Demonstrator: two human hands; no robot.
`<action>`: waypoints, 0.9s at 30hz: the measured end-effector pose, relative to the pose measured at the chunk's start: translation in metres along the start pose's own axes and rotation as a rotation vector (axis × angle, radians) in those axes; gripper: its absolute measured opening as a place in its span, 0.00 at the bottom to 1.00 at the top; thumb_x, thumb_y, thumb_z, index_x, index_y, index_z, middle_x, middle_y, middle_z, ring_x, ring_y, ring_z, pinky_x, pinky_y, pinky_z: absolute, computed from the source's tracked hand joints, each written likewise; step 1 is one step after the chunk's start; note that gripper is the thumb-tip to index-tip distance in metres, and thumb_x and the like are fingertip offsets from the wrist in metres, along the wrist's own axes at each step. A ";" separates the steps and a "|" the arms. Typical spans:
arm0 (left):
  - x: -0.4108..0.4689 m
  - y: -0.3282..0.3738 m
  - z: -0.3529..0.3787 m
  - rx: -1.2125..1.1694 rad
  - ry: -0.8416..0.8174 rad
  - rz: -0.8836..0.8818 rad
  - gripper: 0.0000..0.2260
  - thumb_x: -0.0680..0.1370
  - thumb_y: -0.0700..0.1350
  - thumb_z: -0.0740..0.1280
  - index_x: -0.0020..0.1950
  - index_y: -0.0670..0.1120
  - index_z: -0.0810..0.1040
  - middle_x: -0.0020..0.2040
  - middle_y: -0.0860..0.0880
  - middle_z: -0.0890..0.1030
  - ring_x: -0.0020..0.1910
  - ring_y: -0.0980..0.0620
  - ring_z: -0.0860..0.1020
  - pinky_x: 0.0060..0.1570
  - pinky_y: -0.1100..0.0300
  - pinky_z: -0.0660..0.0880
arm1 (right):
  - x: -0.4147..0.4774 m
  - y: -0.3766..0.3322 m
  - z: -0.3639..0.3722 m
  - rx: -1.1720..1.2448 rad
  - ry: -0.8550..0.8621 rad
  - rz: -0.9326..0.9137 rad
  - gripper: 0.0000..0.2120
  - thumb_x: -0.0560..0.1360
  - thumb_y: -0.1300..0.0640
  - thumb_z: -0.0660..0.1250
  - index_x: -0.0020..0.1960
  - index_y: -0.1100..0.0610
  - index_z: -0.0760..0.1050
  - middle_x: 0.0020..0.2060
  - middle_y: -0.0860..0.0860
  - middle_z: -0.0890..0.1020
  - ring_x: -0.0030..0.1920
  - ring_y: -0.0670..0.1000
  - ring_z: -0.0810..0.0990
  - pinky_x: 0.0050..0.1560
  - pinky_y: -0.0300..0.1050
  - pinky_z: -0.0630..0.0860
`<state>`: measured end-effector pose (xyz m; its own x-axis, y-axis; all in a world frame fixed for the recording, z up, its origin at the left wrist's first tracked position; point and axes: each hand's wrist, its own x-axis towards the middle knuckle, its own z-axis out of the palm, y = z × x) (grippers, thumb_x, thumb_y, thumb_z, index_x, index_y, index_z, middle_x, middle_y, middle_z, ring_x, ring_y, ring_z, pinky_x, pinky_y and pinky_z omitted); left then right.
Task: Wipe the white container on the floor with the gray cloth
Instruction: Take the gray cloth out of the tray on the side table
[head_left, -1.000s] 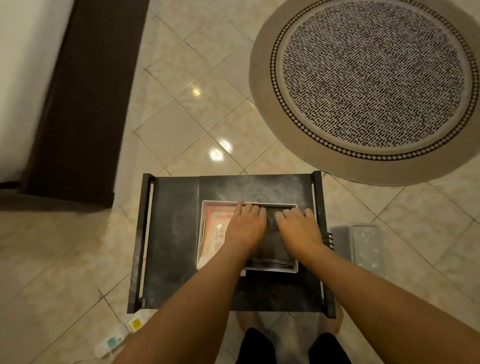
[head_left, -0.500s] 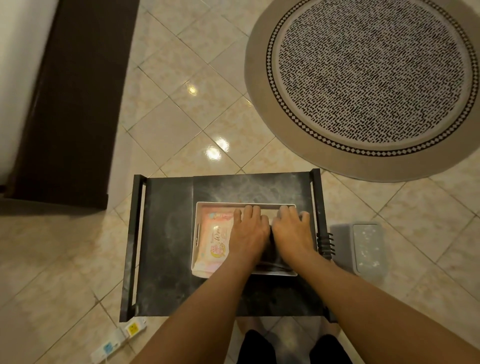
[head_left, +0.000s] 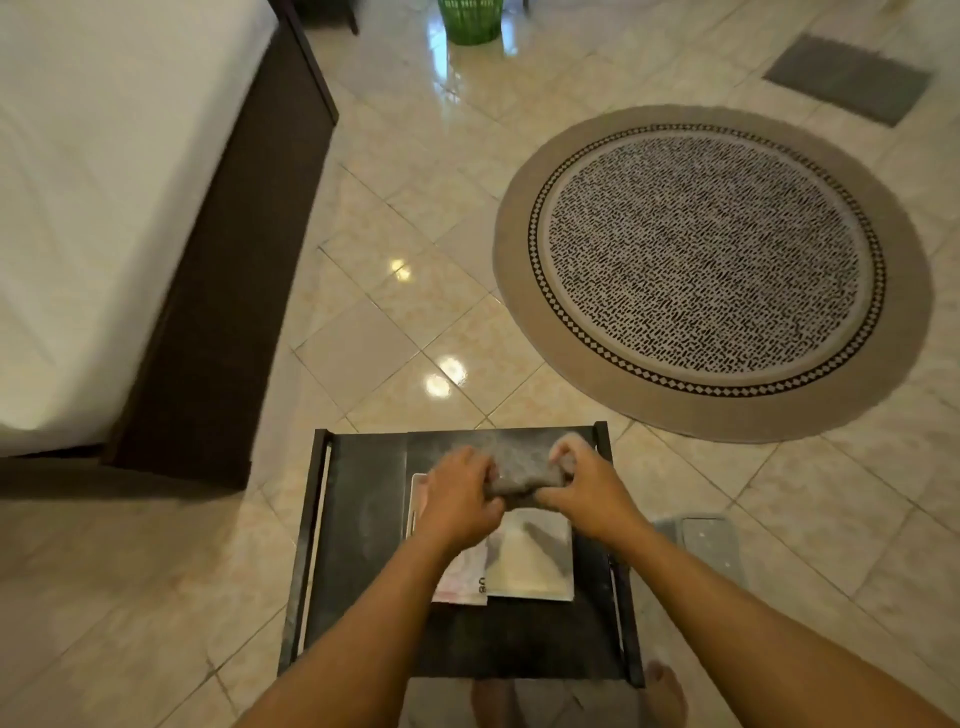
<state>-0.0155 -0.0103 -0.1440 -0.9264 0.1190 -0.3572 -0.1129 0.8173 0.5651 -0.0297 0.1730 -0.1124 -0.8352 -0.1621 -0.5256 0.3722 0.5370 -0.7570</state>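
A gray cloth (head_left: 522, 475) is bunched up and lifted between my two hands above a white tray (head_left: 535, 561) on a low black table (head_left: 358, 545). My left hand (head_left: 460, 501) grips the cloth's left end. My right hand (head_left: 584, 486) grips its right end. A pink packet (head_left: 462, 584) lies in the tray's left part, partly under my left forearm. A white container (head_left: 709, 543) with a speckled lid sits on the floor right of the table, beside my right forearm.
A round patterned rug (head_left: 711, 270) covers the floor at the right. A bed with a dark frame (head_left: 218, 291) and white mattress fills the left. A green basket (head_left: 470, 18) and a gray mat (head_left: 847, 78) lie far off. My bare foot (head_left: 665, 693) shows below the table.
Both hands lay flat on the cloth in the tray; now they have gathered it and lifted it toward the table's far edge. The camera has tilted up, showing more of the room.
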 end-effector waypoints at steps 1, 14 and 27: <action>-0.003 0.008 -0.013 -0.162 0.008 -0.054 0.11 0.73 0.45 0.73 0.44 0.54 0.70 0.46 0.51 0.75 0.45 0.51 0.74 0.44 0.57 0.73 | -0.005 -0.011 -0.012 0.102 0.000 0.004 0.19 0.68 0.59 0.76 0.50 0.50 0.68 0.44 0.56 0.82 0.42 0.55 0.82 0.40 0.50 0.82; -0.039 0.160 -0.089 -1.384 0.027 -0.323 0.19 0.76 0.45 0.71 0.64 0.38 0.77 0.58 0.37 0.82 0.57 0.37 0.81 0.56 0.43 0.79 | -0.059 -0.096 -0.139 0.622 0.030 -0.129 0.07 0.76 0.66 0.69 0.52 0.58 0.79 0.51 0.58 0.82 0.51 0.56 0.82 0.41 0.43 0.82; -0.033 0.264 -0.073 -0.852 0.085 -0.040 0.30 0.79 0.34 0.66 0.72 0.65 0.66 0.68 0.46 0.74 0.61 0.46 0.78 0.54 0.46 0.81 | -0.094 -0.052 -0.261 0.346 -0.155 -0.144 0.29 0.68 0.76 0.69 0.60 0.49 0.76 0.64 0.54 0.70 0.58 0.62 0.77 0.48 0.61 0.84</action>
<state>-0.0410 0.1599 0.0715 -0.9360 0.0284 -0.3508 -0.3457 0.1128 0.9315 -0.0766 0.3764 0.0780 -0.8276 -0.3529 -0.4366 0.3921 0.1933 -0.8994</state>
